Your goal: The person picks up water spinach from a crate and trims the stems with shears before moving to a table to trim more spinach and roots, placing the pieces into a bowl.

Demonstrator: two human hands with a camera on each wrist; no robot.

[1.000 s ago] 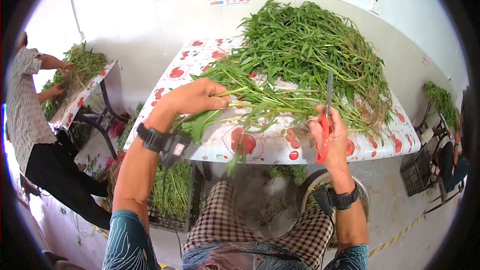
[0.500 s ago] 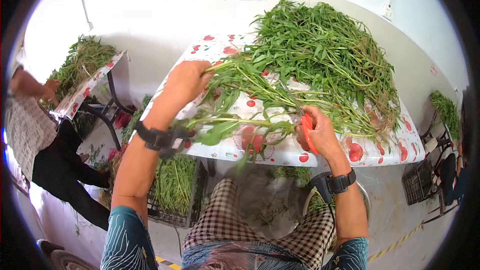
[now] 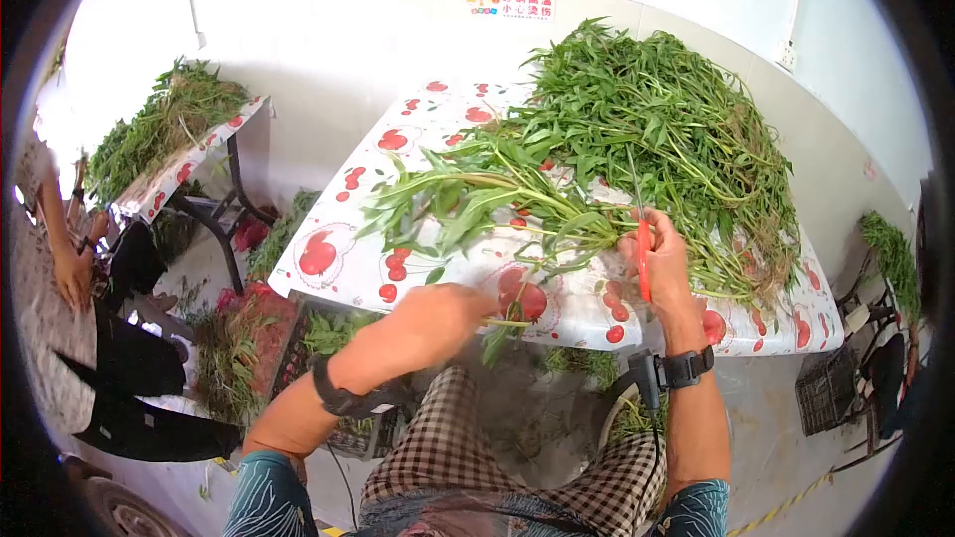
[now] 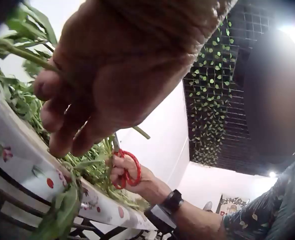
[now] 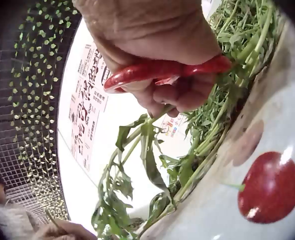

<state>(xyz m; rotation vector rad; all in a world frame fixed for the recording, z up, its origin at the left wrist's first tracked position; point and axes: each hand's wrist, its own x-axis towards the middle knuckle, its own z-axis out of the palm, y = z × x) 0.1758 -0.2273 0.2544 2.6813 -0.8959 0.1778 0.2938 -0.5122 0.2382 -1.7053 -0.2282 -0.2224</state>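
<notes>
My left hand (image 3: pixel 433 333) is at the table's front edge, its fingers curled round a leafy green stem (image 4: pixel 22 52) whose cut-looking end sticks out past the palm in the left wrist view. In my right hand (image 3: pixel 662 254) are red-handled scissors (image 3: pixel 644 259), blades pointing up and away. The right fingers also grip a bunch of leafy stalks (image 3: pixel 497 194) that spreads leftward over the tabletop. In the right wrist view the red handle loops (image 5: pixel 152 72) lie round the hand, and leaves (image 5: pixel 150 150) hang from its fingertips.
A big heap of leafy greens (image 3: pixel 657 109) covers the back right of the table with its fruit-print cloth (image 3: pixel 318 259). Below stand a crate (image 3: pixel 288 338) and a round basin (image 3: pixel 609 418). At left, a person (image 3: pixel 60 318) is near another table of greens (image 3: pixel 164 124).
My left hand has come down from the far left of the tabletop to the front edge, closer to me. The right hand keeps the scissors, whose blades now point more upright.
</notes>
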